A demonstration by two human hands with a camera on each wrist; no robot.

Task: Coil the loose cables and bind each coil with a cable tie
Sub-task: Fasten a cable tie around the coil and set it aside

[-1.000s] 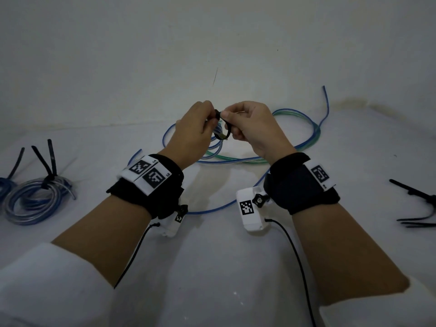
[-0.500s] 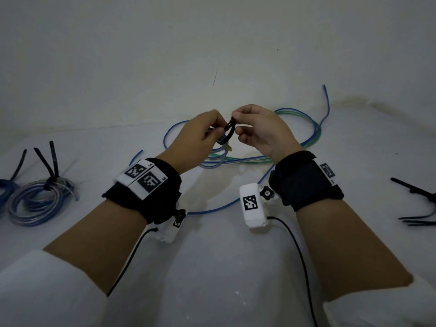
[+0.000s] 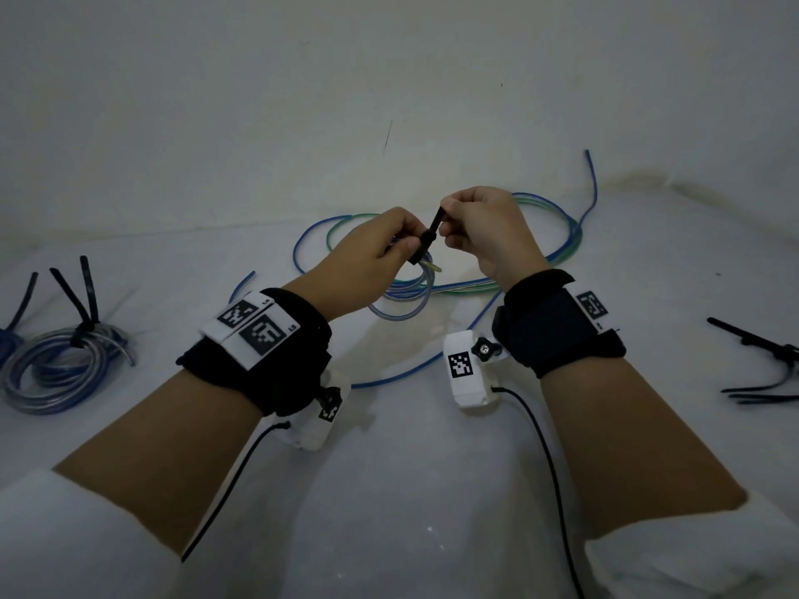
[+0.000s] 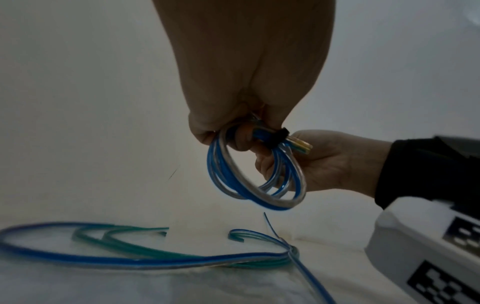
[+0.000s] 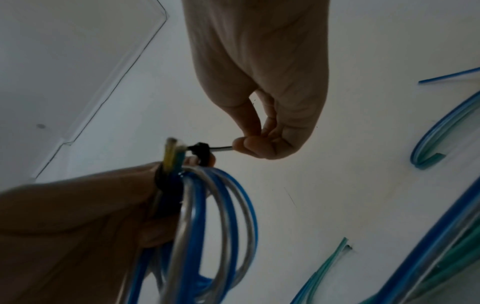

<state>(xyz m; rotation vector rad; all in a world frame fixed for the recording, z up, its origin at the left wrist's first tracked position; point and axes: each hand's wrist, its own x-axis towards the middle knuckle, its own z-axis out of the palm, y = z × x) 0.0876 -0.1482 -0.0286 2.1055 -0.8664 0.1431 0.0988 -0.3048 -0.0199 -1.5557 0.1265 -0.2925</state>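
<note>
While raised above the white tabletop (image 3: pixel 410 490), held clear of it: small coil of blue and clear cable (image 3: pixel 404 296), gripped at its top by curled fingers of the left hand (image 3: pixel 372 257), hanging below. Around the gripped bundle, a black plastic cable tie (image 3: pixel 426 240), looped close; its free tail pinched between thumb and fingers of the right hand (image 3: pixel 488 231), just right of the coil. Left of the coil, well apart, a bound blue and clear coil (image 3: pixel 56 373) with black tie tails upright. Right, well apart, spare black ties (image 3: pixel 765 365). Beyond the coil, loose blue and green cables (image 3: pixel 540 248) sprawled flat.
</note>
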